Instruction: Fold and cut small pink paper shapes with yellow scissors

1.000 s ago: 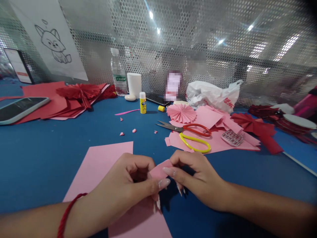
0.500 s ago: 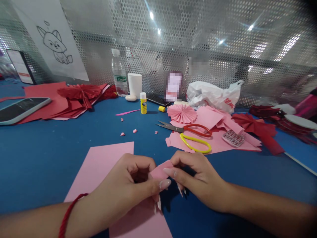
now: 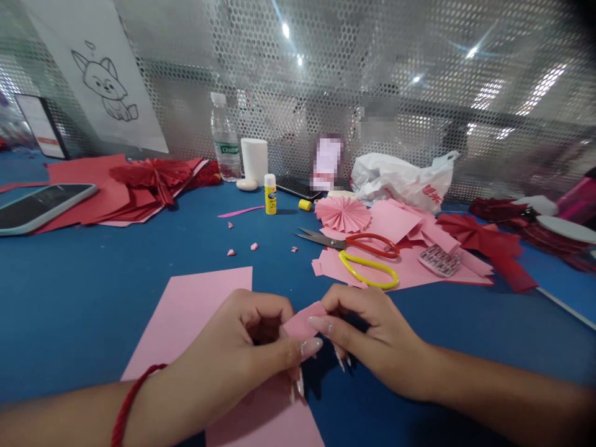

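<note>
Toward the near edge of the blue table [image 3: 116, 267], a small pink paper piece [image 3: 302, 321] is held up between two hands. Its left end is pinched by thumb and fingers of the left hand [image 3: 242, 347]; its upper right end is gripped by thumb and forefinger of the right hand [image 3: 372, 338]. A pink sheet [image 3: 195, 316] is partly covered by the left hand. Farther back, pink scraps [image 3: 254, 246] are scattered left of the scissors [image 3: 331, 241], whose blades are slightly parted. Toward the far edge, a glue stick [image 3: 270, 198] is stood upright, its yellow cap [image 3: 305, 205] left beside it; a pink rosette [image 3: 343, 214] is seen to the right.
</note>
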`<state>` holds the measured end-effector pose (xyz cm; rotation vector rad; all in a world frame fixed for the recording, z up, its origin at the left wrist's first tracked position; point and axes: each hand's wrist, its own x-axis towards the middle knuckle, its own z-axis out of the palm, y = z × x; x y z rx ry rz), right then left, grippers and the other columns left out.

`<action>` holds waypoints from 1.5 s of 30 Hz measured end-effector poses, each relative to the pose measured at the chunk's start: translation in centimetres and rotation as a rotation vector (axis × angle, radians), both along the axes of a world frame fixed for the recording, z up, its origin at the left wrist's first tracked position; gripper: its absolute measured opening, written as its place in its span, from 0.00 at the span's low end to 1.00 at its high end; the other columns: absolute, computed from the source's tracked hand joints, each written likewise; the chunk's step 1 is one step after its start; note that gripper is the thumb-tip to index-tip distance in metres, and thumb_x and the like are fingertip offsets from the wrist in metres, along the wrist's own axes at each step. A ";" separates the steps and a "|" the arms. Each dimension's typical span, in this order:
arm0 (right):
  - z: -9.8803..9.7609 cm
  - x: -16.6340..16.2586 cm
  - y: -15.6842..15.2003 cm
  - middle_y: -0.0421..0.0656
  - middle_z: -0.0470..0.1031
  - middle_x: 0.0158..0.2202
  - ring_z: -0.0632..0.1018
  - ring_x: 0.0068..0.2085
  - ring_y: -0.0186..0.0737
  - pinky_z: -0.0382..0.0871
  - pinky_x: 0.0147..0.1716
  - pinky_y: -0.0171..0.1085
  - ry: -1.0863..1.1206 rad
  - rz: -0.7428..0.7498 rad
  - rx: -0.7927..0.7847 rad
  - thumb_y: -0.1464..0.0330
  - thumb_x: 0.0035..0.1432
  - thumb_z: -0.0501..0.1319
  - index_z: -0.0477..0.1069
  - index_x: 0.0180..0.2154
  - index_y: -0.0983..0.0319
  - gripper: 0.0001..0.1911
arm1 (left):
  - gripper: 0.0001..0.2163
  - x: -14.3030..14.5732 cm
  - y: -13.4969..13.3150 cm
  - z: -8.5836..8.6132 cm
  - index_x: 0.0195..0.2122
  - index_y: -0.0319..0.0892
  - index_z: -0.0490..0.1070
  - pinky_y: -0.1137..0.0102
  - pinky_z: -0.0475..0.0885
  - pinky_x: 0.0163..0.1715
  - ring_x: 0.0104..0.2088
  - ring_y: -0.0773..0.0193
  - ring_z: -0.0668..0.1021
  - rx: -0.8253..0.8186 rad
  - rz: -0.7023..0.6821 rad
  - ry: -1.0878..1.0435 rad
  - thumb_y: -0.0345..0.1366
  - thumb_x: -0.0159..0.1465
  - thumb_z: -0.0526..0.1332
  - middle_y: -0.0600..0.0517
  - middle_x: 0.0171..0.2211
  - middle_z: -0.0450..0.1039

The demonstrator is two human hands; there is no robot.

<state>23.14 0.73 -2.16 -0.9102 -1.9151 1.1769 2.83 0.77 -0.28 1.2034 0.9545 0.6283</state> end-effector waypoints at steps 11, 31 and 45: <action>0.0 0.0 0.0 0.33 0.68 0.20 0.69 0.20 0.28 0.62 0.22 0.27 -0.003 0.002 -0.010 0.63 0.68 0.62 0.69 0.32 0.62 0.12 | 0.15 0.0 0.0 -0.1 0.18 0.40 0.72 0.82 0.60 0.14 0.14 0.74 0.70 0.022 -0.001 0.015 0.37 0.50 0.78 0.58 0.14 0.73; 0.0 -0.1 0.0 0.33 0.67 0.20 0.68 0.20 0.26 0.62 0.21 0.25 -0.003 0.003 -0.011 0.63 0.69 0.60 0.68 0.32 0.62 0.13 | 0.13 -0.1 0.1 -0.3 0.19 0.38 0.73 0.83 0.56 0.12 0.13 0.75 0.68 0.002 0.001 -0.016 0.33 0.49 0.78 0.56 0.15 0.75; -0.1 0.1 0.1 0.33 0.67 0.20 0.68 0.20 0.26 0.62 0.22 0.25 0.022 0.013 -0.021 0.64 0.67 0.63 0.68 0.32 0.62 0.11 | 0.15 0.0 0.0 -0.5 0.19 0.38 0.72 0.83 0.58 0.12 0.13 0.74 0.69 0.026 0.002 -0.019 0.35 0.49 0.79 0.56 0.15 0.75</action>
